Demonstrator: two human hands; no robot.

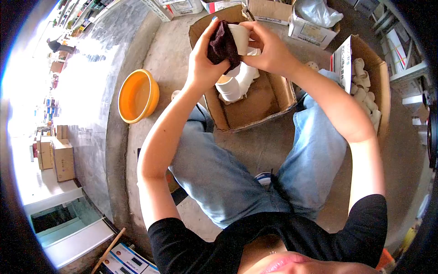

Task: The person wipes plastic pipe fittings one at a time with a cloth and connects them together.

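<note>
My left hand (204, 64) is closed around a dark maroon cloth (222, 48), pressing it to one side of a white plastic pipe fitting (239, 39). The fingers of my right hand (270, 51) grip the fitting's other side. Both hands are raised above an open cardboard box (253, 107) on the floor between my legs. Inside that box lie white pipe fittings (232, 90), one with its round opening facing up. My hands and the cloth partly cover them.
A yellow basin (153, 98) stands on the concrete floor to the left. At the right, a cardboard box (382, 82) holds several small white fittings (363, 93). Beyond the middle box is a white carton (312, 34) with a clear plastic bag (319, 13).
</note>
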